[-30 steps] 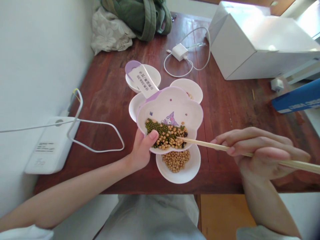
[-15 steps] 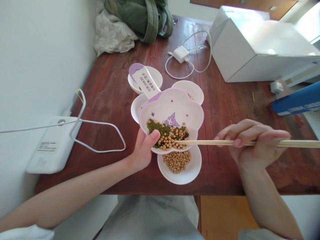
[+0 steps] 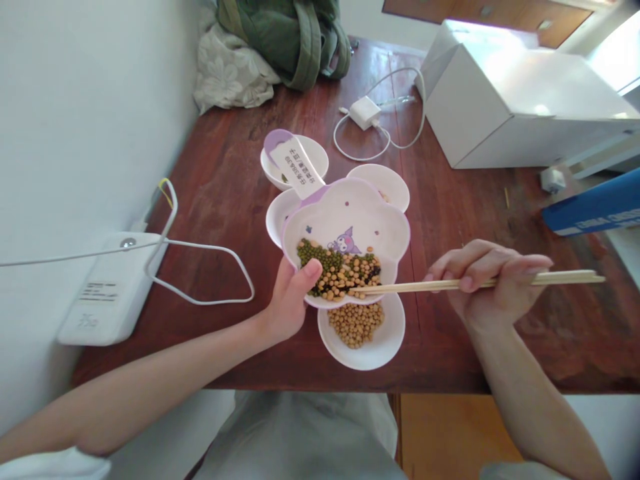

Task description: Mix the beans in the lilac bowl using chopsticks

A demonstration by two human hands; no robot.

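Note:
My left hand (image 3: pixel 290 300) grips the near left rim of a flower-shaped bowl (image 3: pixel 360 207) with a purple edge and a labelled handle, thumb inside. The bowl is tilted towards me. Mixed beans (image 3: pixel 340 270), green, tan and a few dark, lie along its near side. In my right hand (image 3: pixel 490 280) is a pair of wooden chopsticks (image 3: pixel 420 287), held closed around them, with the tips among the beans. Below the bowl's near edge stands a white bowl (image 3: pixel 395 340) of tan soybeans (image 3: pixel 356 325). Three more white bowls show partly behind the flower-shaped bowl, their contents mostly hidden.
A white power bank-like box (image 3: pixel 107 293) with cables leans by the left wall. Farther back are a green bag (image 3: pixel 295 47), a floral cloth (image 3: pixel 233 70), a white charger (image 3: pixel 365 112) and a large white box (image 3: pixel 480 113). A blue box (image 3: pixel 595 205) lies right.
My right hand has shifted slightly left, and the chopstick tips sit a little lower in the beans. The chopsticks' rear ends now show. My left hand still holds the bowl.

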